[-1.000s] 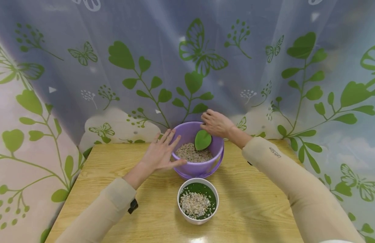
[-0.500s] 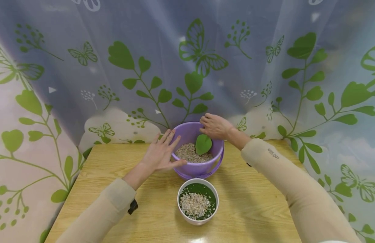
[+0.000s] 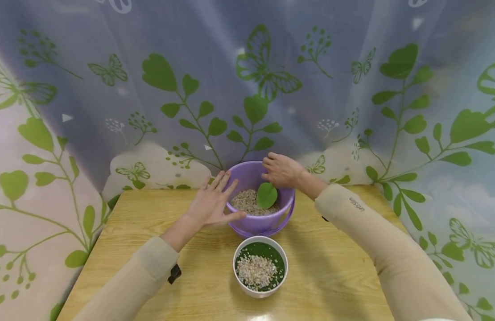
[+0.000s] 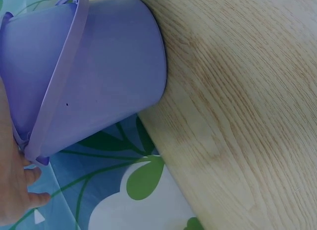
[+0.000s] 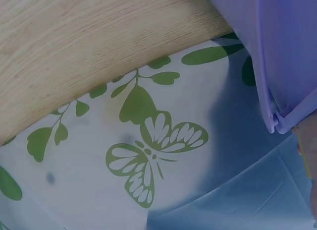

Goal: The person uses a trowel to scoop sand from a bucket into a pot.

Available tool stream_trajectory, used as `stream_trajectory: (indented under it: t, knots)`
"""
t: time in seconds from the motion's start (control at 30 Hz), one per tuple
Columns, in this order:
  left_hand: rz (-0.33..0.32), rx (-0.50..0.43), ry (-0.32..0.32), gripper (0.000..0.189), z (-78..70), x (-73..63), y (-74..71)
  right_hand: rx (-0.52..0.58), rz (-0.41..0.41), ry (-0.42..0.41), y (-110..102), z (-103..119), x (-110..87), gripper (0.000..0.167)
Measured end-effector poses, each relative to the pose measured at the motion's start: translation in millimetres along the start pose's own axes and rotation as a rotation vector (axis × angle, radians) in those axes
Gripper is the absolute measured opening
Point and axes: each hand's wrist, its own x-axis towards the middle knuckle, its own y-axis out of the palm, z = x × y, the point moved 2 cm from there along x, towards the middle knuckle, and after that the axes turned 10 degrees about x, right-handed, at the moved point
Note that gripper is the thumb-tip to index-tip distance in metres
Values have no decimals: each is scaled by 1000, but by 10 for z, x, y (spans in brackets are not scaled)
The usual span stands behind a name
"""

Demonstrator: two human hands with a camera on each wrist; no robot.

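My right hand (image 3: 282, 170) is over the far right rim of a purple bucket (image 3: 260, 221), with its fingers curled round the handle of a green toy shovel (image 3: 266, 195). The handle is hidden by the hand. The shovel's leaf-shaped blade points down inside the bucket, its tip at a layer of small beige gravel (image 3: 245, 203). My left hand (image 3: 209, 206) rests at the bucket's left rim, fingers spread and straight. In the left wrist view, the bucket's side (image 4: 109, 66) shows beside that hand's fingers.
A white bowl (image 3: 260, 294) stands just in front of the bucket on the wooden table (image 3: 327, 249), holding pale gravel over a green surface. Behind the table hangs a curtain (image 3: 311, 107) printed with leaves and butterflies. The bucket's purple handle (image 3: 288, 216) hangs down at its front.
My right hand has come down and slightly left, lowering the shovel's blade toward the gravel. The left hand, the bucket and the bowl keep their places.
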Motion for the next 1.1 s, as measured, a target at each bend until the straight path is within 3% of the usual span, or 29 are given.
stream_trajectory:
  t: [0.33, 1.1]
  knots:
    - [16, -26, 2, 139, 11, -46, -4, 60, -2, -9, 34, 51, 39, 27]
    - [10, -24, 12, 139, -8, -11, -19, 92, 86, 38, 34, 62, 21, 39]
